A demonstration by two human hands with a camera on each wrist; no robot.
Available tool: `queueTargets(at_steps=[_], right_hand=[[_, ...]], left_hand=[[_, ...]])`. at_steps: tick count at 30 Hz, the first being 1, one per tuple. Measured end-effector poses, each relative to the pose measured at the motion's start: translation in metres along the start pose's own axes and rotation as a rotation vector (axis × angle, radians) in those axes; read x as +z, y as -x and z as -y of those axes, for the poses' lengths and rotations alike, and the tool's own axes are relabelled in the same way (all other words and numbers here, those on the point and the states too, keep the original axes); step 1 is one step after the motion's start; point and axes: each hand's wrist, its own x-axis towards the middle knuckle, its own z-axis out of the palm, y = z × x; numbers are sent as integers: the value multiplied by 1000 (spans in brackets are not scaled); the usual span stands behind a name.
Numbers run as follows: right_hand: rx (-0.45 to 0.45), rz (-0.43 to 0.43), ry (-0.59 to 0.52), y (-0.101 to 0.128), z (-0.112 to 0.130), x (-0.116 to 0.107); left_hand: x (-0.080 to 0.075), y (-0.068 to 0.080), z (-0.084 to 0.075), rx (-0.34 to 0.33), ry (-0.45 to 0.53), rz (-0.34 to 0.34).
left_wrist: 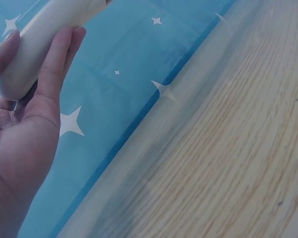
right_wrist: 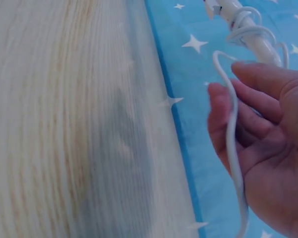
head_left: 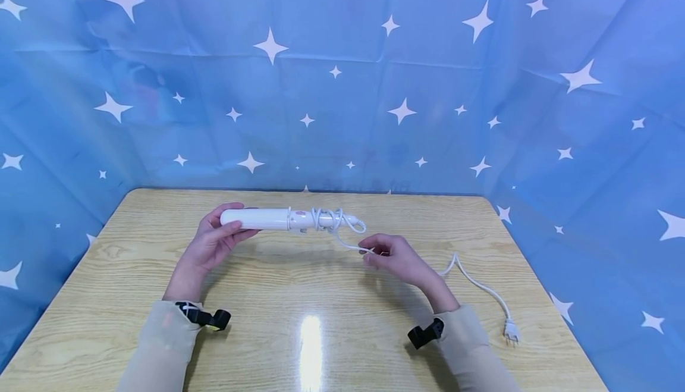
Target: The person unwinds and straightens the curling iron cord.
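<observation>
A white curling iron (head_left: 262, 219) is held level above the far part of the table. My left hand (head_left: 222, 234) grips its thick barrel end, thumb on the near side; the left wrist view shows the fingers round the white barrel (left_wrist: 44, 49). White power cord (head_left: 334, 218) is wound in several loose turns round the slim handle. From these turns the cord runs to my right hand (head_left: 393, 255), which holds it between thumb and curled fingers. In the right wrist view, the cord (right_wrist: 232, 134) passes along the fingers of the right hand (right_wrist: 273, 144) and down past the palm.
The rest of the cord lies right of my right forearm, bent in a peak, ending in a two-prong plug (head_left: 511, 331). Below is a wood-grain table (head_left: 267, 332). A blue curtain with white stars (head_left: 342, 94) hangs behind the table and along its sides.
</observation>
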Motion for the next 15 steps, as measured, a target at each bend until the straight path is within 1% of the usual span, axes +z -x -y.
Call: queueTargets(at_steps=[6,10,13,15], right_hand=[[1,-133,23,1,-5,2],[-4,-210,-22,5,-9,0],[-5,-247,-72,7,-13,-7],[-11,-273,-84,9,-17,-13]], left_hand=[[-1,1,-1,13,15,-1],[2,1,-3,40,28,10],[4,1,-7,63,38,18],[5,0,-10,75,40,13]])
